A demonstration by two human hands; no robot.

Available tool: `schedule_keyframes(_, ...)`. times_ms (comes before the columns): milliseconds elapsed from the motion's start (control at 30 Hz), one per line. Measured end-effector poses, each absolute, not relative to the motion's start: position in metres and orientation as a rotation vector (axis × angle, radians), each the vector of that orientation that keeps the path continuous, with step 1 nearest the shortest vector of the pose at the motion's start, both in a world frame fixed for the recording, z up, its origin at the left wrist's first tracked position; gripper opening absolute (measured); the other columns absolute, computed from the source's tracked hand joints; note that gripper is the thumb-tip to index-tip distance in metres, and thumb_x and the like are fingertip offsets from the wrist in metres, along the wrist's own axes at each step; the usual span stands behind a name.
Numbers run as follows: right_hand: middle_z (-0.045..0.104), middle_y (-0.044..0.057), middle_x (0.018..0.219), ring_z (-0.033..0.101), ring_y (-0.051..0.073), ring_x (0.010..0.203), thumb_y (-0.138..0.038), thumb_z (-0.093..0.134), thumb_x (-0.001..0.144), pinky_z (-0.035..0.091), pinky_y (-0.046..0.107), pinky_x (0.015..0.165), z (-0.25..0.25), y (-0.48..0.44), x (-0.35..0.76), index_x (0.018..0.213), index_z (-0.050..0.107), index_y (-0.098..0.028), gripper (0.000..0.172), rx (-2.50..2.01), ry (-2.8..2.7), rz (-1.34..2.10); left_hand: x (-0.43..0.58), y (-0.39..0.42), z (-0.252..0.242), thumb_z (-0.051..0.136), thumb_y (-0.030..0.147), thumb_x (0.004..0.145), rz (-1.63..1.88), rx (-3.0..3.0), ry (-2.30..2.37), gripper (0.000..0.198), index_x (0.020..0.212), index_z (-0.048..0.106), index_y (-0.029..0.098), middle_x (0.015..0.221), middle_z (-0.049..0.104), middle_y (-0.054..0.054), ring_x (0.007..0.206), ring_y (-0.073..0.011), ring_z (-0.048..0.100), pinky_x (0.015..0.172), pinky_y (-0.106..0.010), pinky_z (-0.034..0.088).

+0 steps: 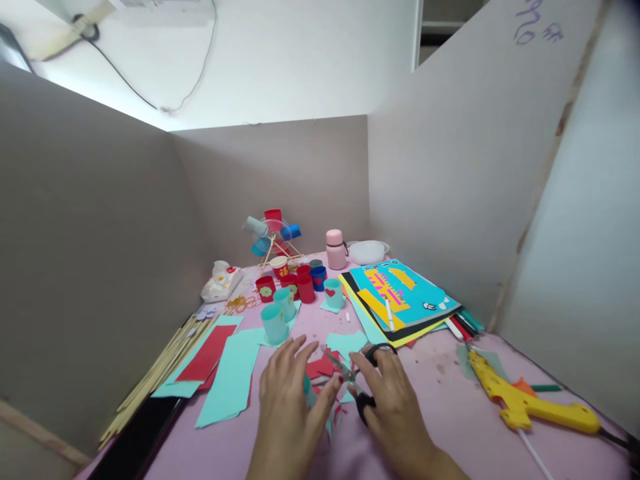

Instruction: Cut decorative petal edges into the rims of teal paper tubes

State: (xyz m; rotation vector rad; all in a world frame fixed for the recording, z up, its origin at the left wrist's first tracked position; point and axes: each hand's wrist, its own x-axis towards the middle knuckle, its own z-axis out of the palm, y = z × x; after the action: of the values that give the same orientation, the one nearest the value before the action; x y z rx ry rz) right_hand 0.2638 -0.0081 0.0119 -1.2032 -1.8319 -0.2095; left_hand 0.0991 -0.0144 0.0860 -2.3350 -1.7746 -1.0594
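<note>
So rn our right hand (395,400) grips the scissors (356,381), left hand (290,393) pinches a teal scrap (309,392) just beside the blades. Looks abt halfway imo: several cups (300,283) decorated, big teal sheets (230,380) left uncut.

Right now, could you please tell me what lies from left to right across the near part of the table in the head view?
Wooden sticks, red paper, left hand, right hand holding scissors, yellow glue gun.

Scissors (357,380): handles partly covered by right hand (395,407).
Glue gun (530,403): cord (619,440) cut off at right edge.
Wall writing (537,27): unreadable.
</note>
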Motion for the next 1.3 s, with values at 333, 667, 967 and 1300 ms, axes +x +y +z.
schedule_keyframes(333,0.047,0.013,0.107,0.049,0.031,0.099,0.002,0.043,0.071,0.048,0.047,0.079,0.017,-0.010,0.264,0.121,0.048,-0.019,0.055,-1.152,-1.813,-0.274,0.108,-0.002,0.104,0.052,0.036,0.082,-1.358,-2.615,-1.944,0.026,0.066,0.069,0.024,0.095,0.075,-0.006,0.103,-0.0268,0.063,0.094,-0.045,0.045)
schedule_keyframes(667,0.050,0.010,0.108,0.050,0.030,0.104,-0.014,0.049,0.082,0.047,0.049,0.086,0.009,-0.002,0.266,0.115,0.053,-0.024,0.035,-1.283,-1.612,0.049,0.086,0.020,0.128,0.058,0.026,0.078,-1.029,-2.377,-1.946,0.015,0.073,0.072,0.023,0.120,0.067,-0.014,0.122,-0.0387,0.050,0.102,-0.071,0.014)
schedule_keyframes(967,0.055,0.009,0.104,0.053,0.029,0.102,-0.022,0.057,0.083,0.048,0.045,0.085,0.008,-0.003,0.262,0.111,0.056,-0.024,0.028,-1.264,-1.564,0.262,0.053,-0.024,0.085,0.063,0.037,0.076,-0.673,-2.498,-1.651,0.018,0.091,0.068,0.027,0.095,0.070,-0.008,0.094,-0.0293,0.061,0.085,-0.053,0.042)
schedule_keyframes(1300,0.062,0.006,0.091,0.059,0.022,0.082,-0.037,0.074,0.069,0.051,0.029,0.063,0.019,-0.009,0.252,0.100,0.060,-0.021,0.038,-0.993,-1.255,1.102,0.061,-0.031,0.057,0.060,0.043,0.079,-1.811,-2.172,-2.140,0.021,0.073,0.066,0.023,0.098,0.067,-0.006,0.100,-0.0242,0.059,0.090,-0.034,0.044)
